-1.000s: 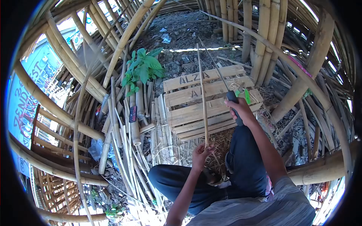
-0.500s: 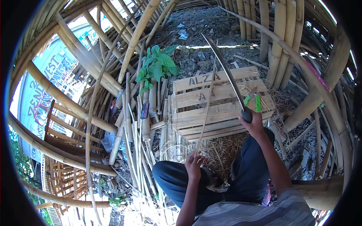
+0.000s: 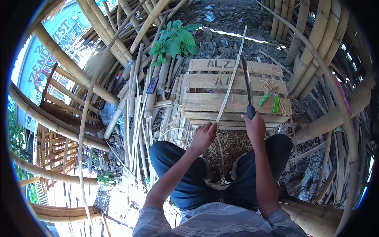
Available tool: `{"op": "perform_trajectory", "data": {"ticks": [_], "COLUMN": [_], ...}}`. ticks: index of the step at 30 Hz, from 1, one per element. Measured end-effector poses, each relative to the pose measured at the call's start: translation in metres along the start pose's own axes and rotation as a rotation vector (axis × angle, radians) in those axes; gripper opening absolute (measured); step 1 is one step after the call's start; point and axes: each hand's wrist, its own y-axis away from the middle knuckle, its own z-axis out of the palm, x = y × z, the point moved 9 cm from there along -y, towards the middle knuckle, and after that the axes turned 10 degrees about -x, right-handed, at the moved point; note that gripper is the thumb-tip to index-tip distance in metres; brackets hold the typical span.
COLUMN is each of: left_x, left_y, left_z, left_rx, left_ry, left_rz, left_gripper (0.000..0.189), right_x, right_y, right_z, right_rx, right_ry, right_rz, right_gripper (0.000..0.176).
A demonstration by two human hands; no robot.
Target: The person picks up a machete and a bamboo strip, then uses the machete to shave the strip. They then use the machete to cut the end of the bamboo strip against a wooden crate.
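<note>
My left hand (image 3: 204, 136) is closed around the lower end of a long, thin bamboo strip (image 3: 231, 85), which slants up and away over a slatted wooden crate (image 3: 197, 99). In my right hand (image 3: 256, 125) is the black handle of a machete (image 3: 248, 85). Its blade points away from me above the crate, and its upper part comes right beside the strip. Near the crate's right side lie two bright green pieces (image 3: 276, 104), one of them shaped like a knife handle or sheath. Both hands are at the crate's near edge.
Split bamboo strips (image 3: 138, 130) lie in a bundle to the left, with a phone (image 3: 152, 85) on a bamboo pole. A leafy plant (image 3: 175, 39) grows behind them. Shavings (image 3: 231, 148) cover the ground between my legs. Bamboo poles (image 3: 316, 47) stand at right.
The machete has swung down and left from its raised position to lie alongside the strip. My left hand has shifted up and turned palm down, tilting the strip further right. The view has shifted.
</note>
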Motion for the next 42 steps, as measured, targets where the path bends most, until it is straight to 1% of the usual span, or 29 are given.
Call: {"op": "perform_trajectory", "data": {"ticks": [1, 2, 5, 9, 11, 13, 15, 17, 18, 19, 20, 21, 22, 23, 24, 25, 26, 27, 28, 29, 31, 32, 33, 34, 35, 37, 39, 40, 42], "left_x": [-0.005, -0.008, -0.010, -0.013, -0.017, -0.004, -0.008, -0.010, -0.022, -0.031, -0.018, -0.001, 0.001, 0.003, 0.004, 0.005, 0.005, 0.001, -0.003, -0.005, -0.003, -0.004, -0.005, -0.009, -0.010, -0.010, -0.003, -0.001, -0.003], "left_y": [0.006, 0.014, 0.019, 0.026, 0.029, 0.024, 0.025, 0.020, 0.021, 0.025, 0.022, 0.018, 0.016, 0.017, 0.020, 0.020, 0.023, 0.027, 0.029, 0.033, 0.035, 0.037, 0.037, 0.034, 0.035, 0.030, 0.025, 0.026, 0.030], "left_z": [0.007, 0.008, -0.001, 0.000, -0.002, -0.002, 0.003, 0.006, 0.011, 0.021, 0.018, 0.014, 0.017, 0.019, 0.019, 0.016, 0.013, 0.011, 0.016, 0.014, 0.002, 0.000, 0.000, -0.002, -0.001, 0.004, 0.014, 0.019, 0.021], "left_rx": [-0.044, -0.012, 0.050, 0.067, 0.101, 0.100, 0.085, 0.070, 0.028, -0.023, 0.000, 0.026, 0.024, 0.045, 0.065, 0.065, 0.067, 0.066, 0.031, 0.019, 0.045, 0.036, 0.041, 0.077, 0.105, 0.113, 0.078, 0.057, 0.049], "left_ry": [-0.019, -0.048, -0.075, -0.063, -0.076, -0.104, -0.096, -0.049, 0.182, 0.421, 0.159, -0.105, -0.101, -0.112, -0.127, -0.137, -0.161, -0.189, -0.200, -0.201, -0.224, -0.201, -0.209, -0.127, -0.035, 0.027, -0.072, -0.087, -0.063], "left_rz": [-0.021, -0.014, 0.003, 0.008, 0.006, 0.098, 0.070, 0.063, -0.034, -0.131, -0.015, 0.105, 0.113, 0.142, 0.168, 0.167, 0.141, 0.116, 0.113, 0.086, 0.164, 0.162, 0.138, 0.098, 0.059, 0.010, 0.039, 0.056, -0.023], "left_gripper": [0.039, 0.036, 0.035, 0.041, 0.043, 0.046, 0.049, 0.047, 0.047, 0.047, 0.047, 0.047, 0.047, 0.048, 0.048, 0.048, 0.051, 0.053, 0.059, 0.059, 0.060, 0.058, 0.058, 0.058, 0.058, 0.059, 0.051, 0.059, 0.062], "right_x": [0.005, 0.007, -0.002, -0.012, -0.013, -0.019, -0.031, -0.065, -0.116, -0.182, -0.241, -0.282, -0.303, -0.299, -0.280, -0.242, -0.233, -0.237, -0.243, -0.259, -0.293, -0.301, -0.334, -0.334, -0.324, -0.316, -0.262, -0.254, -0.233], "right_y": [-0.001, -0.003, -0.021, -0.033, -0.037, -0.024, -0.011, 0.003, 0.030, 0.085, 0.149, 0.225, 0.304, 0.385, 0.435, 0.474, 0.489, 0.493, 0.474, 0.408, 0.336, 0.325, 0.304, 0.311, 0.333, 0.389, 0.467, 0.464, 0.430], "right_z": [0.009, 0.018, 0.029, 0.042, 0.058, 0.047, 0.044, 0.043, 0.057, 0.065, 0.082, 0.102, 0.120, 0.153, 0.156, 0.210, 0.264, 0.286, 0.287, 0.259, 0.255, 0.304, 0.241, 0.242, 0.237, 0.179, 0.183, 0.180, 0.204], "right_rx": [0.025, 0.013, 0.087, 0.050, 0.015, 0.138, 0.043, 0.074, 0.044, -0.122, -0.499, -0.993, -1.522, -1.892, -2.381, -2.524, -2.367, -2.161, -1.909, -1.528, -0.754, -0.207, -0.356, -0.939, -1.503, -1.958, -2.517, -2.530, -2.072], "right_ry": [-0.036, -0.012, 0.128, 0.251, 0.277, 0.374, 0.337, 0.272, 0.186, -0.024, -0.177, -0.343, -0.422, -0.510, -0.102, -0.002, -0.250, -0.500, 0.300, 0.990, 1.502, 1.123, 0.873, 0.703, 0.495, 0.287, 0.255, 0.258, 0.623], "right_rz": [0.080, 0.111, 0.010, 0.000, -0.023, -0.046, 0.037, -0.114, -0.450, -0.696, -0.964, -1.181, -1.256, -1.343, -1.149, -0.886, -1.193, -1.479, -1.405, -1.227, -1.491, -1.626, -1.610, -1.507, -1.303, -1.254, -1.205, -1.198, -1.200], "right_gripper": [0.048, 0.046, 0.038, 0.033, 0.036, 0.041, 0.049, 0.053, 0.057, 0.058, 0.055, 0.051, 0.049, 0.058, 0.066, 0.056, 0.041, 0.033, 0.032, 0.033, 0.038, 0.037, 0.038, 0.042, 0.045, 0.054, 0.057, 0.057, 0.049]}}
